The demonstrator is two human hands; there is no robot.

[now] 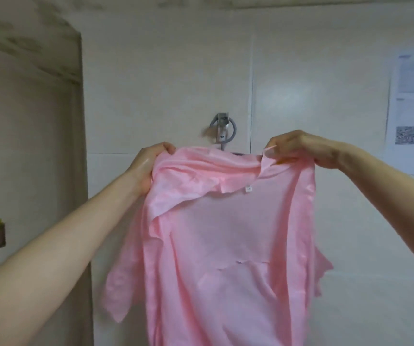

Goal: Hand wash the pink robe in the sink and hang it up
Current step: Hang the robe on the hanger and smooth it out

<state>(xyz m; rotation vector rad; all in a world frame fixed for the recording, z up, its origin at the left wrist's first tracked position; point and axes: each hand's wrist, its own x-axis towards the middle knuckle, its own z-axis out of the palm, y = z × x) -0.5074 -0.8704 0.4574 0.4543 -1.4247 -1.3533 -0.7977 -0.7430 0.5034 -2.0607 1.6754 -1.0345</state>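
Tiled wall (151, 71), QR-code notice (413, 108), left hand (148, 166) and right hand (298, 148) gripping pink robe (226, 233), tag (248, 188) illegible

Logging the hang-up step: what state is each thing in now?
Pink satin robe: held up, draping down, wrinkled.
Left hand: grips the robe's shoulder.
Right hand: pinches the robe's top edge.
Grey metal wall hook: lower end hidden behind robe; loaded or not, cannot tell.

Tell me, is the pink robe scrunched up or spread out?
Spread out. The pink robe hangs wide between the left hand and right hand, which grip its top edge apart.
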